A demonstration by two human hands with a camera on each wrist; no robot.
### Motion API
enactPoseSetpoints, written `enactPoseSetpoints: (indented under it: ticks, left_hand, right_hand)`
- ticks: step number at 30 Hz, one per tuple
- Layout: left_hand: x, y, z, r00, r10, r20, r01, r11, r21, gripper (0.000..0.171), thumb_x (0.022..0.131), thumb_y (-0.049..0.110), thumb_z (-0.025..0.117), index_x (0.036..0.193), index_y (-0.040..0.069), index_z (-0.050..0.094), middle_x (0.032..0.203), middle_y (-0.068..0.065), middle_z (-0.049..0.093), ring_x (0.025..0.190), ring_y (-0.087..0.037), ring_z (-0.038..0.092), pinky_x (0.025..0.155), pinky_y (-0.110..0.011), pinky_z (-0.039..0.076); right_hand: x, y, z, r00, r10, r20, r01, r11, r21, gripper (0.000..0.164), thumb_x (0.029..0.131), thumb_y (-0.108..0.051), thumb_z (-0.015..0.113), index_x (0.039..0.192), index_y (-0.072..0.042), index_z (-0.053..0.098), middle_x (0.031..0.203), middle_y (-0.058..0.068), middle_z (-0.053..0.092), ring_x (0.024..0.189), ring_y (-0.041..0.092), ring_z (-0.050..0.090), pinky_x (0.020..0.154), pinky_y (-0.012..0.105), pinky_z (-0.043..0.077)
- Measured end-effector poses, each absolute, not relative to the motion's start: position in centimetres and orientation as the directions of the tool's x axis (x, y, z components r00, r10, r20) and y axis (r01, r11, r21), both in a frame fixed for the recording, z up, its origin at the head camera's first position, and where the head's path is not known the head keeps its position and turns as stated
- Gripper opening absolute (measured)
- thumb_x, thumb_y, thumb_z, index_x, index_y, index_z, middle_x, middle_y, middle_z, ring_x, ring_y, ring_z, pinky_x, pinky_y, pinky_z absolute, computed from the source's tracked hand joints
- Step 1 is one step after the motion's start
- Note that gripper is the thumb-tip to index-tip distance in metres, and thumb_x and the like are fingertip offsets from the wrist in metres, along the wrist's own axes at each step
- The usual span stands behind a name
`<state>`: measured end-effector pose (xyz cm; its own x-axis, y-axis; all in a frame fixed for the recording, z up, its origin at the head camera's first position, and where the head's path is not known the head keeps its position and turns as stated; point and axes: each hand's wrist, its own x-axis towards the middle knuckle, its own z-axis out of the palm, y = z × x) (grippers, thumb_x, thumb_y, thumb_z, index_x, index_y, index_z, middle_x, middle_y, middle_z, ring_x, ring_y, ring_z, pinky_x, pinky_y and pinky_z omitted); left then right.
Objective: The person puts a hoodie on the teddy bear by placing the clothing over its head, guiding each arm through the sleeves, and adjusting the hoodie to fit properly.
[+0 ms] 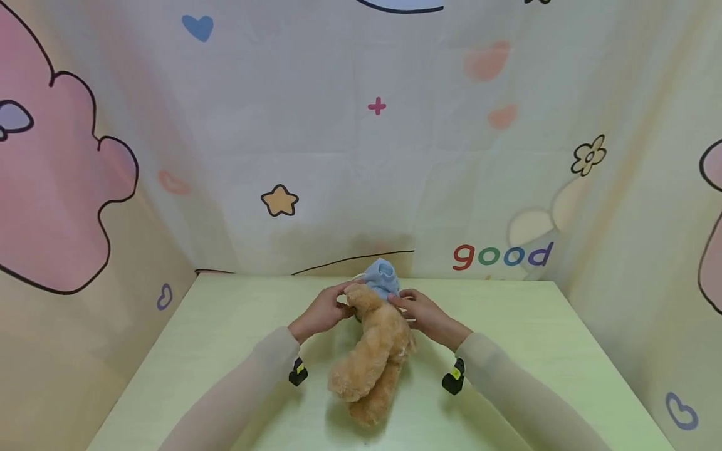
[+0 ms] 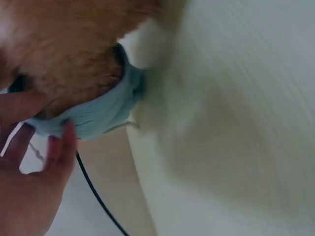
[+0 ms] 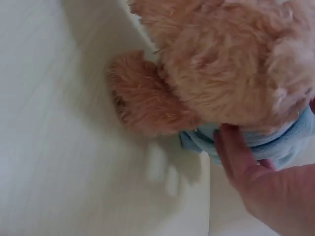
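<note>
A light-brown plush toy (image 1: 379,344) lies with its legs toward the person and its far end inside a light-blue toy garment (image 1: 381,277). My left hand (image 1: 323,312) is at the toy's left side and pinches the garment's edge, with the fingers on the blue cloth (image 2: 93,115) in the left wrist view. From the other side, my right hand (image 1: 431,319) holds the edge too, its thumb on the blue hem (image 3: 258,140) in the right wrist view. Brown fur (image 3: 221,69) fills the garment's opening. What lies deeper in the cloth is hidden.
A pale green table (image 1: 254,307) carries the toy close to its back edge. Printed cloth walls (image 1: 338,144) stand behind and on both sides. A thin light cord (image 2: 120,128) hangs from the garment. Black wrist devices (image 1: 454,377) sit below the sleeves.
</note>
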<state>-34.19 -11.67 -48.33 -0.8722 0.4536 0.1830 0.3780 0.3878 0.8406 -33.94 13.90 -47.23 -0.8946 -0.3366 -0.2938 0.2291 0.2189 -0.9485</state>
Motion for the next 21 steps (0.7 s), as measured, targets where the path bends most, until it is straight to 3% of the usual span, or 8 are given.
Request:
enactPoseSetpoints:
  ticks: [3, 6, 11, 14, 18, 21]
  left_hand:
    - [-34.2, -10.8, -48.7, -0.838, 0.442, 0.321, 0.533, 0.533, 0.657, 0.05, 0.089, 0.006, 0.07, 0.137, 0.016, 0.059, 0.128, -0.006, 0.064, 0.102, -0.025, 0.06, 0.078, -0.029, 0.052]
    - [-34.3, -10.2, -49.2, -0.813, 0.404, 0.419, 0.582, 0.602, 0.547, 0.045, 0.087, 0.01, 0.075, 0.13, 0.016, 0.063, 0.124, -0.004, 0.066, 0.103, -0.027, 0.056, 0.079, -0.035, 0.05]
    - [-34.6, -9.7, -50.1, -0.889, 0.251, 0.384, 0.452, 0.625, 0.637, 0.051, 0.087, 0.014, 0.075, 0.134, 0.009, 0.055, 0.134, -0.017, 0.051, 0.12, -0.035, 0.053, 0.095, -0.047, 0.05]
    - [-34.5, -9.6, -50.5, -0.956, 0.199, 0.215, 0.292, 0.577, 0.763, 0.05, 0.093, 0.024, 0.068, 0.135, 0.009, 0.046, 0.129, -0.02, 0.051, 0.107, -0.032, 0.06, 0.087, -0.046, 0.053]
    - [-34.5, -9.7, -50.7, -0.978, 0.204, 0.045, 0.135, 0.451, 0.882, 0.048, 0.096, 0.029, 0.061, 0.137, 0.011, 0.042, 0.127, -0.021, 0.056, 0.085, -0.026, 0.069, 0.07, -0.038, 0.058]
    - [-34.5, -9.6, -50.4, -0.974, 0.199, 0.106, 0.187, 0.452, 0.872, 0.047, 0.096, 0.023, 0.061, 0.139, 0.011, 0.047, 0.123, -0.018, 0.058, 0.086, -0.022, 0.07, 0.067, -0.032, 0.057]
  right_hand:
    - [-34.4, 13.8, -47.3, -0.866, -0.36, -0.348, 0.275, 0.238, -0.932, 0.067, 0.095, -0.045, 0.06, 0.14, -0.004, 0.033, 0.136, 0.015, 0.045, 0.114, 0.025, 0.055, 0.085, 0.035, 0.052]
    - [-34.6, 13.7, -47.2, -0.84, -0.395, -0.372, 0.296, 0.242, -0.924, 0.065, 0.096, -0.043, 0.057, 0.142, -0.004, 0.033, 0.14, 0.015, 0.04, 0.116, 0.028, 0.051, 0.087, 0.035, 0.051]
    - [-34.8, 13.6, -47.9, -0.838, -0.421, -0.348, 0.318, 0.141, -0.937, 0.041, 0.098, -0.033, 0.055, 0.127, -0.005, 0.046, 0.135, 0.01, 0.04, 0.113, 0.026, 0.049, 0.087, 0.034, 0.051]
    - [-34.9, 13.8, -48.6, -0.833, -0.44, -0.336, 0.343, 0.067, -0.937, 0.03, 0.099, -0.027, 0.05, 0.121, -0.007, 0.05, 0.132, 0.008, 0.042, 0.113, 0.024, 0.049, 0.088, 0.035, 0.05]
    - [-34.7, 14.2, -49.0, -0.824, -0.454, -0.339, 0.329, 0.103, -0.939, 0.041, 0.103, -0.032, 0.042, 0.135, -0.007, 0.046, 0.137, 0.01, 0.044, 0.116, 0.022, 0.05, 0.094, 0.037, 0.049]
    - [-34.6, 14.7, -48.5, -0.886, -0.357, -0.295, 0.209, 0.26, -0.943, 0.05, 0.102, -0.035, 0.044, 0.144, -0.006, 0.043, 0.137, 0.014, 0.051, 0.11, 0.019, 0.057, 0.087, 0.036, 0.054]
